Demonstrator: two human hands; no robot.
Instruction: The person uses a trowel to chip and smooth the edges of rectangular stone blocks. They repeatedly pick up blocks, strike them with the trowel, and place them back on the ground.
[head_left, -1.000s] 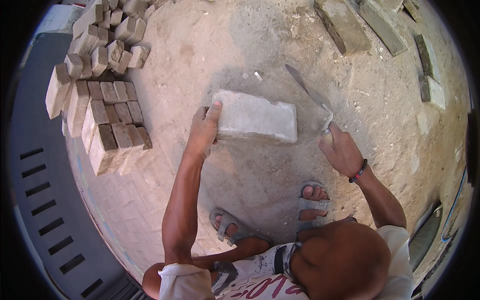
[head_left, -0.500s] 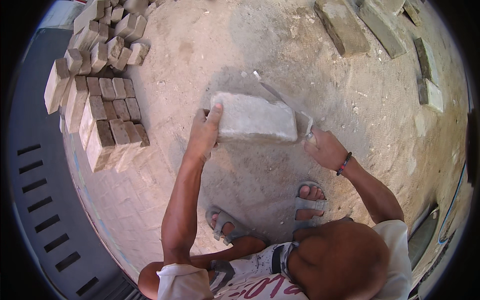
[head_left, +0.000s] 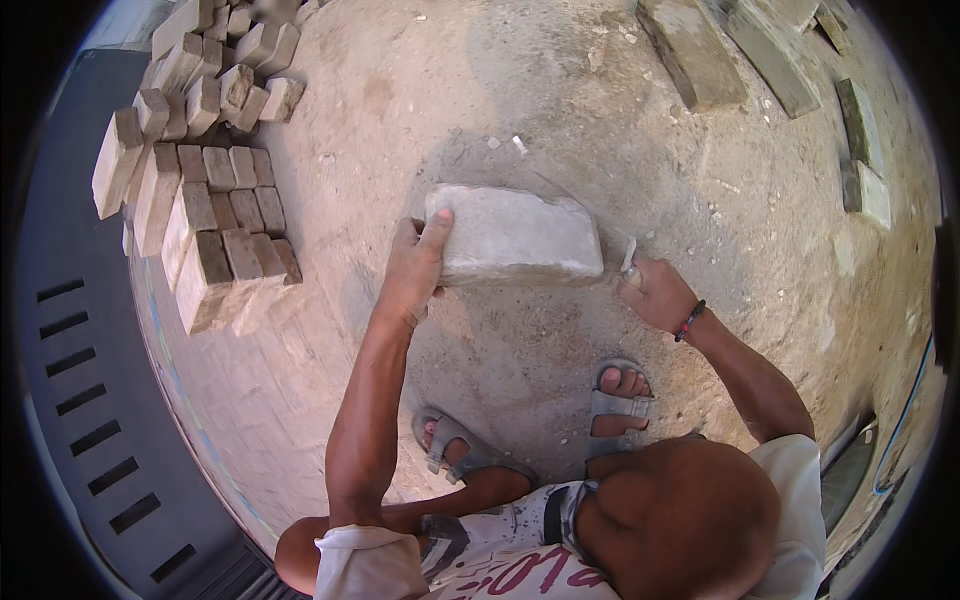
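Observation:
A pale grey brick [head_left: 520,232] is held up in front of me, its broad face turned upward. My left hand [head_left: 418,255] grips its left end, the thumb lying on the top face and the fingers underneath, partly hidden. My right hand [head_left: 657,290] is closed around the handle of a trowel [head_left: 632,256], just off the brick's right end. The trowel's thin blade is blurred and seen nearly edge-on, running along the brick's far right edge. Whether the blade touches the brick I cannot tell.
At the left stands a stack of bricks [head_left: 240,215], with more piled loosely behind it. A dark slotted metal panel [head_left: 60,430] borders that side. Long slabs [head_left: 690,55] lie at the far right, with smaller blocks [head_left: 868,190] nearer. My sandalled feet [head_left: 465,445] are below the brick.
The trowel's blade has turned from showing some of its flat to nearly edge-on, beside the brick's far right edge. Both hands keep their grips; the brick has barely shifted.

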